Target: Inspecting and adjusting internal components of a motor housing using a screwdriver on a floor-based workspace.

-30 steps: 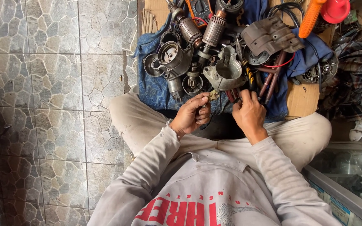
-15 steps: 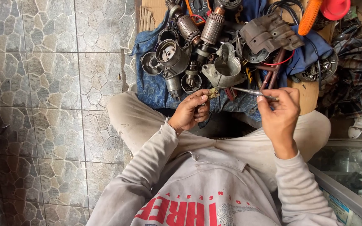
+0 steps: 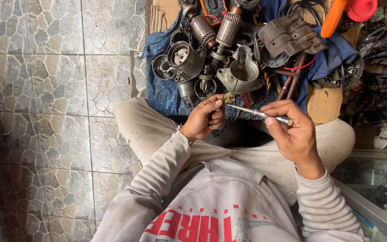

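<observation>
I sit cross-legged on a tiled floor. My left hand (image 3: 204,118) pinches a small brass-coloured part (image 3: 227,98) between thumb and fingers. My right hand (image 3: 292,132) holds a thin metal screwdriver (image 3: 256,113) by its handle end, the shaft pointing left with its tip at the small part. Both hands hover over my lap, just in front of a pile of motor parts.
On a blue cloth (image 3: 162,94) lie motor armatures (image 3: 227,27), grey metal housings (image 3: 242,74), a gear case (image 3: 182,56) and red wires. An orange-handled tool (image 3: 334,15) and a cardboard piece (image 3: 323,105) lie right. A glass-topped case (image 3: 372,188) stands at lower right.
My right hand rose from the parts pile with the screwdriver and swung right, bringing its tip to the small part in my left hand.
</observation>
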